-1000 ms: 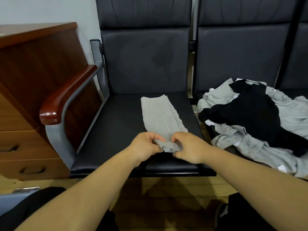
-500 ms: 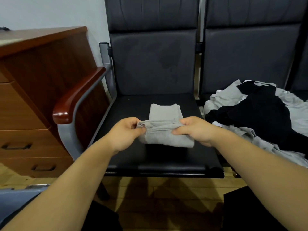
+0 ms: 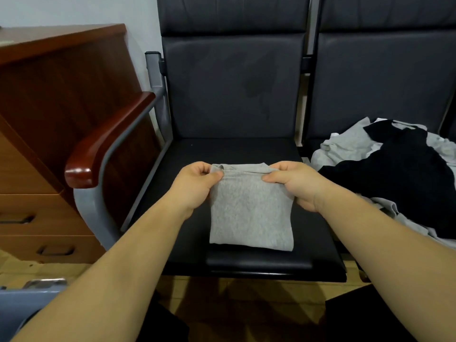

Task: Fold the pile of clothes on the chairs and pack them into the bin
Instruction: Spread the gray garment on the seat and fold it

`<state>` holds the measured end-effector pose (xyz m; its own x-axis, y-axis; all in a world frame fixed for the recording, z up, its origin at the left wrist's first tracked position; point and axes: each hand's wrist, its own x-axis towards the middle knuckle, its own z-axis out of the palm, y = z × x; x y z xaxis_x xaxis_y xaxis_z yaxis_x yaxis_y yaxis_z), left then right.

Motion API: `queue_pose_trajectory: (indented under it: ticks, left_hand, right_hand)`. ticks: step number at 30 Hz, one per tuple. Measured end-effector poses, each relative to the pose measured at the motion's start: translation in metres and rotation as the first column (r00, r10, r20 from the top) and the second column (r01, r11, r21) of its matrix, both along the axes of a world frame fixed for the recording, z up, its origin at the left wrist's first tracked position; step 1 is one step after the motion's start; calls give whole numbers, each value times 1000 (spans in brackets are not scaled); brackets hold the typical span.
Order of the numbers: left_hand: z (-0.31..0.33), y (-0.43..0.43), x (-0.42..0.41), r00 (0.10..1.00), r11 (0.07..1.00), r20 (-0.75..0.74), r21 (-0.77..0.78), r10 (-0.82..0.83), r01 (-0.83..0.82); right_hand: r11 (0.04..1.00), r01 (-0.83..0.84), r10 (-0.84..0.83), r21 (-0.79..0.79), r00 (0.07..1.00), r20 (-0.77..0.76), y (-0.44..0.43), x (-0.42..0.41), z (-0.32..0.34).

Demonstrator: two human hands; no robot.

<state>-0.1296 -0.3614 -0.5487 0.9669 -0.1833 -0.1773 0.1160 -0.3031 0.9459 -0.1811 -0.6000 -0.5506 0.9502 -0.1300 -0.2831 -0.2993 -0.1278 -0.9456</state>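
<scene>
Head view, starting at your left: a wooden cabinet (image 3: 61,95) stands beside the chair's armrest (image 3: 106,141). A grey-blue edge (image 3: 22,307) in the bottom corner may be the bin, but too little of it shows to be sure. Your left hand (image 3: 195,186) pinches the far left corner of the folded grey garment (image 3: 250,211), thumb on top and fingers curled under. The garment lies as a compact square on the dark seat (image 3: 246,149), near its front edge. Your right hand (image 3: 293,186) pinches the far right corner the same way.

Expect the garment to be light, soft and limp. Lifted by the corners alone, it will likely sag and its layers slide open, so slip flat fingers under both sides. Further right, the unfolded pile (image 3: 394,174) of grey and black clothes lies on the next chair.
</scene>
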Motion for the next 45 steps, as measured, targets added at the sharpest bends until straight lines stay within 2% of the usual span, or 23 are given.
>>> queue_pose_trajectory:
  ticks: [4, 8, 10, 14, 16, 18, 20, 21, 23, 24, 26, 28, 30, 32, 35, 38, 41, 43, 45]
  left_hand:
    - [-18, -25, 34, 992, 986, 106, 146, 64, -79]
    - [-46, -43, 60, 991, 973, 116, 213, 69, -93]
    - [-62, -51, 69, 985, 946, 166, 310, 41, -92]
    - [-80, -56, 83, 953, 881, 302, 451, -5, -139]
    - [-78, -54, 89, 968, 833, 250, 534, 8, -145]
    - [-71, -47, 92, 994, 774, 102, 627, 31, -89]
    - [-58, -36, 90, 997, 788, -75, 615, 35, 19]
    - [-51, -29, 86, 987, 814, -160, 574, 3, 90]
    - [-40, -17, 72, 947, 814, -296, 515, -124, 268]
    - [-37, -13, 63, 922, 789, -338, 507, -189, 348]
    - [-35, -11, 50, 891, 731, -365, 524, -271, 437]
    - [-34, -16, 43, 898, 734, -352, 530, -263, 423]
    - [-30, -15, 37, 914, 785, -343, 497, -215, 371]
    - [-22, -7, 34, 918, 876, -366, 380, -151, 296]
    - [5, 17, 26, 913, 974, -406, 191, -36, 123]
    - [39, 55, 9, 951, 994, -305, 104, 59, -29]
    - [65, 103, -12, 958, 971, -206, -92, 199, -221]
    - [72, 141, -33, 922, 886, -220, -276, 318, -372]
    - [72, 177, -55, 883, 762, -281, -448, 376, -467]
  right_hand:
    - [983, 122, -120, -134, 993, 21, -8, 27, -20]
    - [958, 185, -186, -218, 982, 17, -15, 52, -40]
    - [942, 193, -197, -273, 980, 14, -19, 64, -50]
    - [835, 170, -182, -524, 983, 29, -27, 85, -68]
    - [764, 175, -170, -621, 983, 68, -29, 90, -72]
    - [718, 195, -135, -668, 981, 142, -30, 92, -72]
    - [682, 197, -53, -704, 974, 221, -28, 97, -62]
    - [697, 150, 10, -701, 976, 219, -26, 101, -56]
    - [736, -99, 183, -670, 981, 57, -17, 111, -42]
    - [678, -254, 275, -690, 958, -82, -12, 115, -37]
    - [479, -482, 357, -734, 871, -339, -2, 123, -31]
    - [406, -571, 358, -713, 818, -451, 3, 126, -25]
    - [420, -584, 376, -694, 808, -453, 7, 126, -19]
    - [491, -548, 382, -677, 834, -398, 9, 117, -9]
    - [675, -431, 390, -599, 897, -207, 17, 101, 13]
    - [769, -368, 414, -523, 910, -30, 41, 84, 48]
    - [851, -326, 410, -412, 903, 131, 88, 71, 76]
    - [867, -336, 428, -369, 880, 204, 134, 62, 90]
    - [877, -362, 447, -315, 854, 265, 182, 52, 100]
